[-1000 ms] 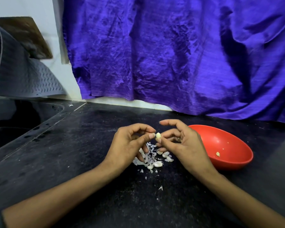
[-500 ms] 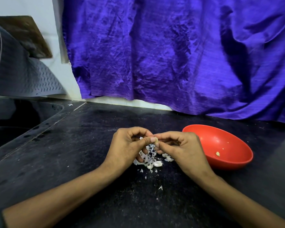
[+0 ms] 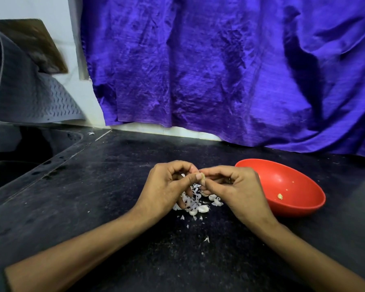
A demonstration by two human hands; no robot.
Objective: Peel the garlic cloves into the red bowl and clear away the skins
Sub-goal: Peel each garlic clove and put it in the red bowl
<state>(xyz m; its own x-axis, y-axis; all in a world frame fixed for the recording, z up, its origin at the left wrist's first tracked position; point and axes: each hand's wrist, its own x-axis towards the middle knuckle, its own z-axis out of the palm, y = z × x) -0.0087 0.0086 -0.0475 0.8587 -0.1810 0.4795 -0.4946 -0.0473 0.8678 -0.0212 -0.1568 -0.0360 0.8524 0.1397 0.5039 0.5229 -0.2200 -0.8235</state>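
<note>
Purple cloth [image 3: 219, 66], 1 wrinkled sheet, hangs across most of the wall behind the black stone counter [image 3: 93, 197]. At the far left 1 grey ribbed mat [image 3: 30, 93] droops over the edge of 1 dark sink [image 3: 13, 157]. On the counter to the right stands 1 red bowl [image 3: 299, 205], tilted toward me, with 1 small pale bit of garlic [image 3: 280, 196] inside and a few crumbs near it.

2 bare forearms reach in from the near edge. The left hand [image 3: 167, 186] and the right hand [image 3: 236, 186] meet fingertip to fingertip just left of the bowl, both with fingers curled, pinching 1 garlic clove [image 3: 202, 179] between thumbs and forefingers; only a sliver of it shows.

Directly beneath the hands lies 1 heap of white skins [image 3: 193, 199], mixed with unpeeled cloves [image 3: 202, 208]; I can make out about 4, though the hands hide part of the heap. Several loose flakes [image 3: 207, 239] are scattered nearer the front edge, and 1 scrap [image 3: 91, 133] sits by the sink rim.
</note>
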